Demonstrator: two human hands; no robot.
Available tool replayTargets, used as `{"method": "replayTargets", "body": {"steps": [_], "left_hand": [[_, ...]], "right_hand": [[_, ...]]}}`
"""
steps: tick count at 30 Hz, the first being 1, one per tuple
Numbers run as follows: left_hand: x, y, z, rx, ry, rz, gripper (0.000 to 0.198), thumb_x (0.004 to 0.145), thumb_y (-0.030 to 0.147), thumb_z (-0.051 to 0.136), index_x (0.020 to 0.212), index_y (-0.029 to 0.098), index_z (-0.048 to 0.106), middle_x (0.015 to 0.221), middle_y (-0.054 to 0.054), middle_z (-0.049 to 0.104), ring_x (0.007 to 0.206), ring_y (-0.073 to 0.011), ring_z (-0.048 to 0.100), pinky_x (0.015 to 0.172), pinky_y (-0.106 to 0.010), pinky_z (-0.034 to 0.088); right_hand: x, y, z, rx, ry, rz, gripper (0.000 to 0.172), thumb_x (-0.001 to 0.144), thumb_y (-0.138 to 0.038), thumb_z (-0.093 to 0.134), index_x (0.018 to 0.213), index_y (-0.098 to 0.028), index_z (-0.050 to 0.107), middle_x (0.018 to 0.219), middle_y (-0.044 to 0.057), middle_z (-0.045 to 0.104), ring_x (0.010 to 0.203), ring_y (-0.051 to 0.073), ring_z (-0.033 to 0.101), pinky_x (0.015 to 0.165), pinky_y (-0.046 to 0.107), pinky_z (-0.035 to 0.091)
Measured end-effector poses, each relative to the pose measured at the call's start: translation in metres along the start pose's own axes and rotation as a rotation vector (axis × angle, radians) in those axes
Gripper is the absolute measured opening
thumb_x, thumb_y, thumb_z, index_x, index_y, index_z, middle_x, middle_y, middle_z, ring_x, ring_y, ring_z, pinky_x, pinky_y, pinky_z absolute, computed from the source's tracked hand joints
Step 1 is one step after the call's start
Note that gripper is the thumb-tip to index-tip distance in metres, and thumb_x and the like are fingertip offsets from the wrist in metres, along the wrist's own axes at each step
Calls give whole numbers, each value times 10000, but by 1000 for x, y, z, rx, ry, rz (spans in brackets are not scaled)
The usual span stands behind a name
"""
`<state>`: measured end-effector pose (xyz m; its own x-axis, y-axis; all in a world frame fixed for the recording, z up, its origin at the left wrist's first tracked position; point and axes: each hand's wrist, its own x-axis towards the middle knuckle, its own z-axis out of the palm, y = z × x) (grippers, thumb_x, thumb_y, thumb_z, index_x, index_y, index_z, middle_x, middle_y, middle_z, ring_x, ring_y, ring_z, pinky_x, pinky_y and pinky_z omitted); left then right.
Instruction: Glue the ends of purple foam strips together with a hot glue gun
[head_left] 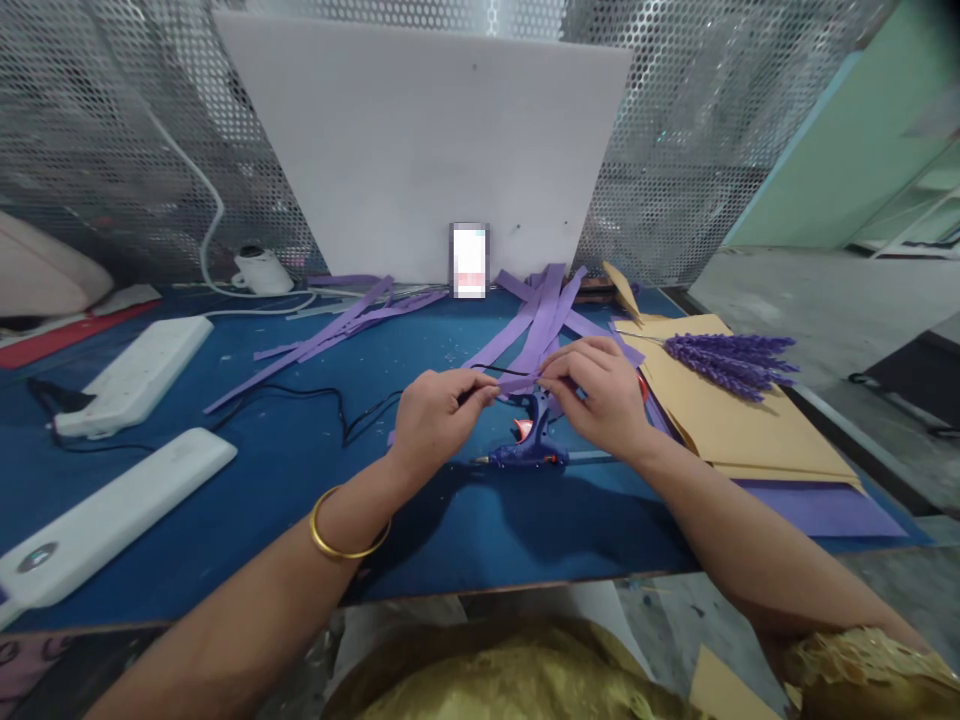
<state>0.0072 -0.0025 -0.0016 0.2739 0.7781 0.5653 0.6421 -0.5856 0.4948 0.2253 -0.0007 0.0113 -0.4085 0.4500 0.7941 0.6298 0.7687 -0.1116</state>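
Gold-toned fabric (480,682) covers the person's lap at the near edge of the blue tabletop (442,565). Both forearms extend over the surface; a gold bangle (341,552) encircles the left wrist. Left hand (442,415): thumb and forefinger pinched together on one end of a short purple strip (517,383). Right hand (596,390): fingertips closed on the opposite end. The strip spans the gap between the hands, above the tabletop, near the handle of a blue glue gun (529,455). The glue gun lies on its side, nozzle toward the left, with a translucent glue stick (596,456) projecting from its rear. Beyond the hands, loose purple strips (547,310) overlap in front of an upright white board (420,140). To the right, a purple lavender sprig (731,362) rests on brown paper sheets (757,435). To the left sits a white power strip (142,375).
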Motion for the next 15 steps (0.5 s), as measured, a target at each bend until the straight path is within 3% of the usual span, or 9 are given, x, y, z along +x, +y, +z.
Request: {"method": "replayTargets", "body": {"steps": [8,15], "left_hand": [[7,-1,-9,-75,-30,-132,121,845,261,644,784,209,735,576,33,636,529,-126,504,553,-270,315],[7,1,-6,-209,-48,-178,143,841,277,607,775,196,704,617,22,633,558,-125,505,557,-255,338]], "right_hand": [[1,8,-2,-36,16,62,148,940,-182,575,802,-230,553,809,13,724,778,188,685,835,378,463],[2,9,-4,-39,11,67,150,932,-167,576,796,-227,555,800,8,718,769,185,677,835,376,461]]}}
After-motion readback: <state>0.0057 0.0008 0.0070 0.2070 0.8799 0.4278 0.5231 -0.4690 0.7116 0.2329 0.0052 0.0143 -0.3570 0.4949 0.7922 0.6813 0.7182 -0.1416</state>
